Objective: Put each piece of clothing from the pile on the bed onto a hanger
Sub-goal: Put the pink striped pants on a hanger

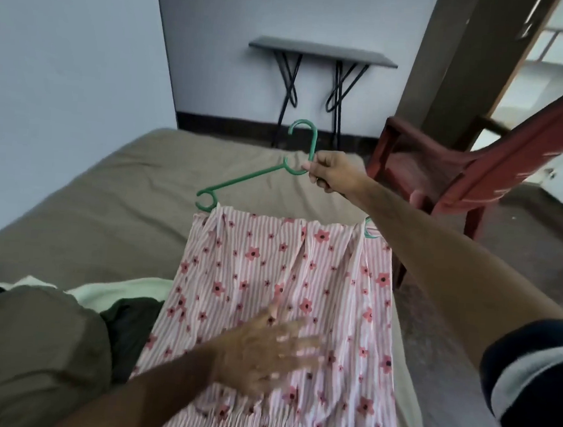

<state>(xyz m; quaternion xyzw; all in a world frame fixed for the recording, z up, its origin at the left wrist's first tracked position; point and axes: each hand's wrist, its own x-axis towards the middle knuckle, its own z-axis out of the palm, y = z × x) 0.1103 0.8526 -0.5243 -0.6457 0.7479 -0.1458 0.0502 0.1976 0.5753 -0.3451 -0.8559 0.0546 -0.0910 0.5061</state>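
Observation:
A green plastic hanger [242, 180] is held up over the bed, and my right hand [333, 177] grips it at the neck just under the hook. A pink-and-white striped garment with red flowers [268, 273] hangs folded over the hanger's bar and drapes down toward me. My left hand [269, 354], blurred, lies with spread fingers flat on the front of the garment. The hanger's right end is mostly hidden behind my right forearm. A pile of clothes [38, 339] in olive, black and pale green lies on the bed at lower left.
The bed [112, 206] has an olive-brown sheet. A red plastic chair [472, 174] stands close to its right side. A dark wall shelf on wire brackets [323, 51] sits on the far wall. A wooden door frame [454, 58] rises at upper right.

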